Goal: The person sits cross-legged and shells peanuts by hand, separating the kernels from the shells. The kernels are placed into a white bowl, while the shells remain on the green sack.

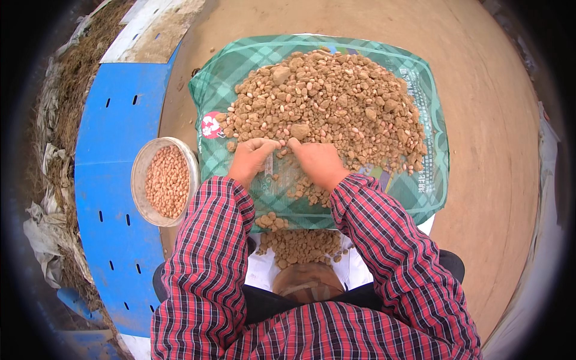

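Observation:
A heap of peanut kernels mixed with soil clods [324, 99] lies on a green checked woven sack [216, 85]. At the heap's near edge, my left hand [253, 157] pinches a small pink peanut kernel [282, 142] between thumb and forefinger. My right hand [315, 162] is close beside it, its thumb and finger together near the same kernel; whether it holds anything is hidden. Left of the sack stands a round whitish tub [136, 189] with many pinkish peanut kernels [167, 182] inside.
Blue slotted panels [121, 139] run along the left, with a white board [148, 36] beyond them. More soil clods [301, 245] lie on white sheeting [360, 265] between my legs, by a brown rounded object [308, 281]. Bare brown ground [490, 135] stretches to the right.

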`<state>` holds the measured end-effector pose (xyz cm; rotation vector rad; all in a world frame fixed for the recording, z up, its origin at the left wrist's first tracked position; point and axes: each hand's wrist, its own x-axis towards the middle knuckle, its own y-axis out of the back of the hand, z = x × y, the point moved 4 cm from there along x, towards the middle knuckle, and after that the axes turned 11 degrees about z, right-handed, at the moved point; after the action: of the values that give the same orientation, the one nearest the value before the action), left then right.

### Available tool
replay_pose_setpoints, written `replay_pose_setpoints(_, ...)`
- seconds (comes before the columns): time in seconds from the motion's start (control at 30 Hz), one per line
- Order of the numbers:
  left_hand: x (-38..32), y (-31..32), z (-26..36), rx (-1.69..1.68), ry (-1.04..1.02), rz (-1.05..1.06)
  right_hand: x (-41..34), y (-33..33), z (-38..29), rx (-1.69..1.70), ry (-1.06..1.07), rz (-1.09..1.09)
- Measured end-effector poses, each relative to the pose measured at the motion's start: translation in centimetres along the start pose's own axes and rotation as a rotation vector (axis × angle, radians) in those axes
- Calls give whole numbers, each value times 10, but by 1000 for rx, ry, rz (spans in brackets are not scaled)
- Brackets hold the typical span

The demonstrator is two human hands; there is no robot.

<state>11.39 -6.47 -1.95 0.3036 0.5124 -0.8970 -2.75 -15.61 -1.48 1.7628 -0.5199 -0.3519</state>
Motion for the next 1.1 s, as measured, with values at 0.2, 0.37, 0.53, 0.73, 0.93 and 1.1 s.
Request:
replay_pose_setpoints(0.2, -7, -29, 3, 917, -585, 217, -10, 7, 3, 202, -80, 60)
replay_pose_setpoints(0.37, 2, -16, -3, 424, -196, 45, -41, 6, 23, 1402, -739, -89)
replay_pose_setpoints(0.53, 6, 6, -11, -287, 238, -64, -47, 7, 18, 1686, -828, -78)
replay_pose_setpoints(0.73, -1, -2, -17, 449, -377, 180, -75, 22, 39, 1747, -899, 149)
replay_pose_setpoints(0.93, -21, -27, -34, 526, -262, -146, -117, 23, 58, 1875, -1019, 258)
replay_pose_setpoints(1.1, -18, -5, -36, 280, -226, 203, -133, 14, 70, 1823, -1082, 357)
